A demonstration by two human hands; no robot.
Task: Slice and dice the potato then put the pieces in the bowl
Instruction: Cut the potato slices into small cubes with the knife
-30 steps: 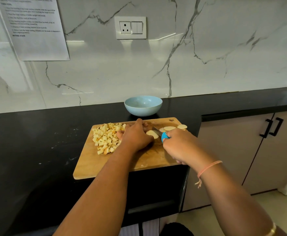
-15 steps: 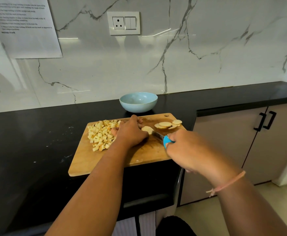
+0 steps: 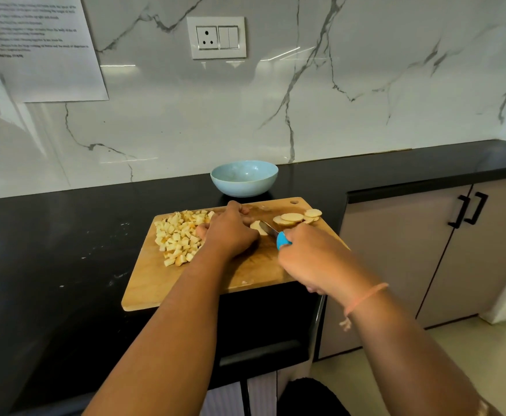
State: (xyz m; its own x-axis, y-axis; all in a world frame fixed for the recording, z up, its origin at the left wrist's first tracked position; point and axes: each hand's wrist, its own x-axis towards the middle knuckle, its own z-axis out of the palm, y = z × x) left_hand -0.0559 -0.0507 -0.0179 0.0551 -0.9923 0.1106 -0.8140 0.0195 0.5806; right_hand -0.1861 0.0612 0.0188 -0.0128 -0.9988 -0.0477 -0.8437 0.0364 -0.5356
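A wooden cutting board (image 3: 155, 283) lies on the black counter. A heap of diced potato (image 3: 178, 235) covers its left part, and several round potato slices (image 3: 293, 218) lie at its far right corner. My left hand (image 3: 230, 232) curls over a pale potato piece (image 3: 256, 226) at the board's middle and holds it down. My right hand (image 3: 311, 259) grips the blue handle of a knife (image 3: 283, 240), whose blade rests against that piece. A light blue bowl (image 3: 244, 178) stands just behind the board and looks empty.
The marble wall behind carries a socket plate (image 3: 218, 37) and a printed sheet (image 3: 40, 46). Cabinet doors with black handles (image 3: 467, 211) stand to the right below the counter (image 3: 50, 241). The board's near edge overhangs the counter front.
The knife has been drawn back toward me across the potato piece. My left hand stays on the piece. The view has shifted slightly.
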